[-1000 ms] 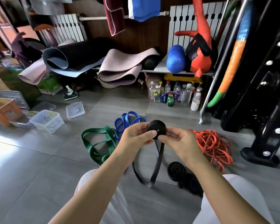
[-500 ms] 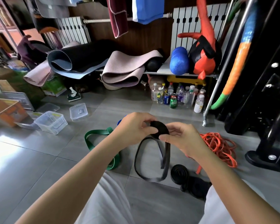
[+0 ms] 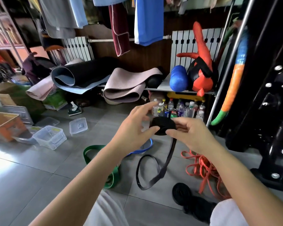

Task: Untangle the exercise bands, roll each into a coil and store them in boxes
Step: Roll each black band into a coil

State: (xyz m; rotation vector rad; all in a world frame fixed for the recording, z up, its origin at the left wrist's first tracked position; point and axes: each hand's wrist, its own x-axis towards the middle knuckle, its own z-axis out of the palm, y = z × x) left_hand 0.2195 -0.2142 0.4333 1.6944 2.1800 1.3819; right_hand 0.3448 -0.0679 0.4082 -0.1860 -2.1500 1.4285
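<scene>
A black exercise band (image 3: pixel 162 125) is partly rolled into a coil held above the floor. Its loose tail hangs down and ends in a loop on the tiles. My right hand (image 3: pixel 194 137) pinches the coil between thumb and fingers. My left hand (image 3: pixel 134 128) is at the coil's left, fingers spread and lifted off it, only the thumb touching the roll. A green band (image 3: pixel 104 162), a blue band (image 3: pixel 146 146) and tangled orange bands (image 3: pixel 204 172) lie on the floor beneath. Two rolled black bands (image 3: pixel 181 193) lie by my right knee. A clear plastic box (image 3: pixel 50 138) stands open at the left.
A loose clear lid (image 3: pixel 78 126) and an orange box (image 3: pixel 4 126) lie near the clear box. Bottles and cans (image 3: pixel 178 110) stand under a low shelf with rolled mats (image 3: pixel 126 86). A black machine base (image 3: pixel 271 173) stands at the right.
Both hands have risen with the coil, lifting more of the tail off the floor. My left fingers have opened off the coil and spread. The view has tilted upward.
</scene>
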